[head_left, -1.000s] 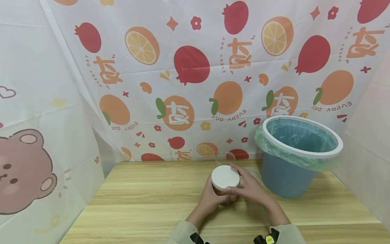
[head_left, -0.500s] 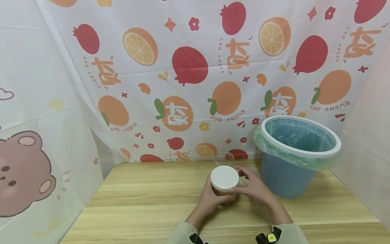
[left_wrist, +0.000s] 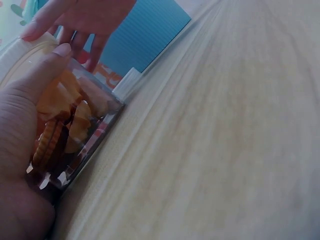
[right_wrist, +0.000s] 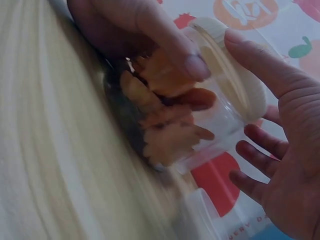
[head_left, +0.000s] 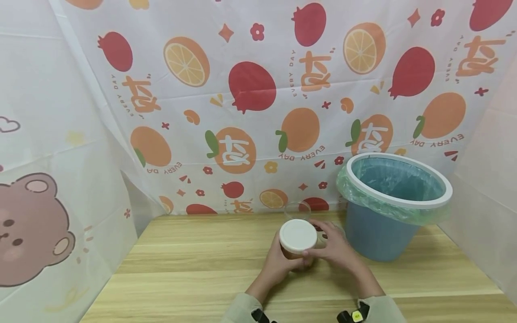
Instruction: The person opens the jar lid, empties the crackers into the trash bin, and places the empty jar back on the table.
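Note:
A clear jar with a white screw lid stands close on the wooden tabletop, with brown and orange biscuits inside. My left hand grips the jar's body from the left, its thumb lying along the side below the lid. From the right, my right hand holds the lid's rim between thumb and forefinger. The thumb touches the near edge in the right wrist view, and the forefinger is partly hidden behind the lid. Its other fingers are bent and stand off the jar.
A blue waste bin with a white rim and green liner stands at the right. Clear round container sits at the table's back edge, and another clear piece lies behind the right hand. Printed cloths hang around the wooden table.
The right hand's fingers have slid slightly along the lid's right rim over the last second. The left hand and jar keep their place; the head view shifted a little.

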{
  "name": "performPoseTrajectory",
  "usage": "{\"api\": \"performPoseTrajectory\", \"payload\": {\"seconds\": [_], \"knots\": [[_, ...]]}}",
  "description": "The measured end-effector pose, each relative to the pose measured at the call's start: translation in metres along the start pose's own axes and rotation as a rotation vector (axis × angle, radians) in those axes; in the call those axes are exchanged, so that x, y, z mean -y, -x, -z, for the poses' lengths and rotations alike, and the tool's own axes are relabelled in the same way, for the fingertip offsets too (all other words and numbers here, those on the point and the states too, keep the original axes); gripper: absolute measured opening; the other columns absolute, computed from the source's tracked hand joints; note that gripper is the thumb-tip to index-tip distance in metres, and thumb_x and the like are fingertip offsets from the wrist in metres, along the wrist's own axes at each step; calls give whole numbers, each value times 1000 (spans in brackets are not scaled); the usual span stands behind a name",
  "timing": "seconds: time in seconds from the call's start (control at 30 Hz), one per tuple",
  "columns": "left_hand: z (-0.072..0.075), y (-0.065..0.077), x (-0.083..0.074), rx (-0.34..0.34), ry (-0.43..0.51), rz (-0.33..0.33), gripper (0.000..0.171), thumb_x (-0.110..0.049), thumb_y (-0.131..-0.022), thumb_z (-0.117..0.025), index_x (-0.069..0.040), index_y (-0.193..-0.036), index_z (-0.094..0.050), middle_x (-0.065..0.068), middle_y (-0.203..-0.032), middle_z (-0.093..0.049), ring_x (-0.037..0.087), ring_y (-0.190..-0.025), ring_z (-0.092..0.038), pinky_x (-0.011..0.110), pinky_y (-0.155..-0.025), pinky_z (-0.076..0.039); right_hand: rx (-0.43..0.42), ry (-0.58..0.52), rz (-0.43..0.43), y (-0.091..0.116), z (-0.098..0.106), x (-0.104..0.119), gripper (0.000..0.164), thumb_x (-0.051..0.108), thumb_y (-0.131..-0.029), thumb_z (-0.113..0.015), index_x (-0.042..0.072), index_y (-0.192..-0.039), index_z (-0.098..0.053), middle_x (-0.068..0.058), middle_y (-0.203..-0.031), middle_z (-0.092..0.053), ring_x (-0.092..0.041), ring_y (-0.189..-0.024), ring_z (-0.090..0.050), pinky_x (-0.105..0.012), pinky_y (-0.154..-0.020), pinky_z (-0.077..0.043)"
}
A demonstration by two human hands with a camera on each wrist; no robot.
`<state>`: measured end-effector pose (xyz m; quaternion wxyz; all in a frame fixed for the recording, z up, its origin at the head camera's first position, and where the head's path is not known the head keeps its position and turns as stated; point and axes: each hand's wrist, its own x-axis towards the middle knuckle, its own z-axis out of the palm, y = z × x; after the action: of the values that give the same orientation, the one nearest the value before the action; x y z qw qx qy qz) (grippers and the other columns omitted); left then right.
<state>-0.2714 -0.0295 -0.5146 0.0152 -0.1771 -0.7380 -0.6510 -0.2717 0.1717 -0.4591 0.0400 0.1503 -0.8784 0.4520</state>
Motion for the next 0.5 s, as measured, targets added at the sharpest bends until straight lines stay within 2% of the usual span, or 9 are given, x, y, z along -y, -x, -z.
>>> {"api": "performPoseTrajectory", "payload": {"seconds": [0.27, 0.5], "knots": [[1, 1, 0, 4, 3, 0, 99, -15, -74, -90, -18, -154, -32, 6, -150, -48, 22, -138, -46, 26, -113, -37, -47, -19, 5, -1, -17, 8, 98, 42, -68, -93, 13, -150, -47, -14, -146, -50, -32, -132, -51, -56, -110, -45], [2, 0, 0, 15, 22, 0, 100, -15, -76, -89, -17, -156, -28, 7, -151, -46, 24, -139, -45, 28, -114, -37, -98, -19, 4, -3, -28, 10, 96, 40, -65, -95, 16, -147, -51, -13, -144, -52, -31, -127, -54, -52, -105, -45]]}}
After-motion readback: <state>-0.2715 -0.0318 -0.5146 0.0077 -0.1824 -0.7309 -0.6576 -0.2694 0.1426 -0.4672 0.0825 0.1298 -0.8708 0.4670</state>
